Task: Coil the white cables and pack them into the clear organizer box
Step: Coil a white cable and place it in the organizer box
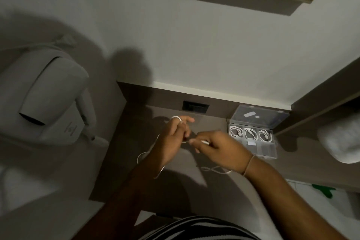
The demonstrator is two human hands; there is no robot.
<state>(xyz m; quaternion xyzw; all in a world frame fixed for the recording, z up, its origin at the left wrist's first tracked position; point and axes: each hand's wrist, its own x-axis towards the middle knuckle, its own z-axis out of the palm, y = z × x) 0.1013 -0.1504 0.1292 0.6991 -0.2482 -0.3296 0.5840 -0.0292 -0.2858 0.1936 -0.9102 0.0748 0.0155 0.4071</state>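
Both hands (173, 138) (220, 148) pinch white cable (143, 155) mid-desk; organizer box (253, 138) near rt edge.

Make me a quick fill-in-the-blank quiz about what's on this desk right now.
1. The clear organizer box already holds ___ coiled cables.
2. Its lid stands ___.
3. The left hand has the white cable looped over a ___.
4. The box sits to the ___ of the right hand.

Missing words: three; open; finger; right

Single head-worn wide-angle view, looking steeply down and forward, close above the bench (175, 185), wall beyond
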